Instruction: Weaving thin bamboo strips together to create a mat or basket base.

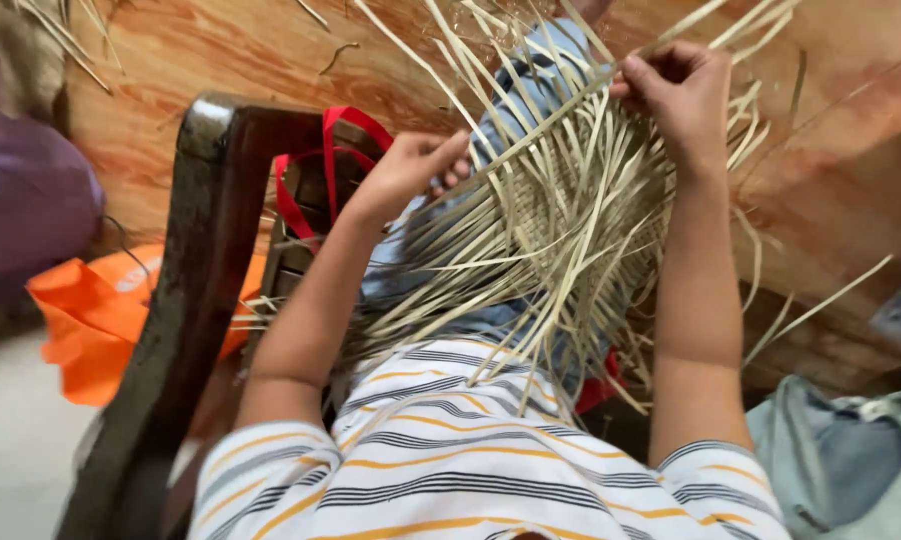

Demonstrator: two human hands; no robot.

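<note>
Pinching one long strip (570,105), the right hand (675,95) is closed at the far edge of the half-woven mat (550,230); the strip runs slantwise toward the left hand (410,170), whose fingers curl on it, above the lap, with a dark wooden chair (190,300) at left.

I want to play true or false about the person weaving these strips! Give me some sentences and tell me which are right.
1. Both hands touch the woven strips. True: the left hand and the right hand are both on them.
2. The person's shirt is plain green. False: it is white with dark and orange stripes.
3. An orange bag lies beside the wooden chair. True.
4. The straps hanging on the chair are blue. False: they are red.
5. The right hand is holding scissors. False: it pinches a strip, with no tool.
</note>
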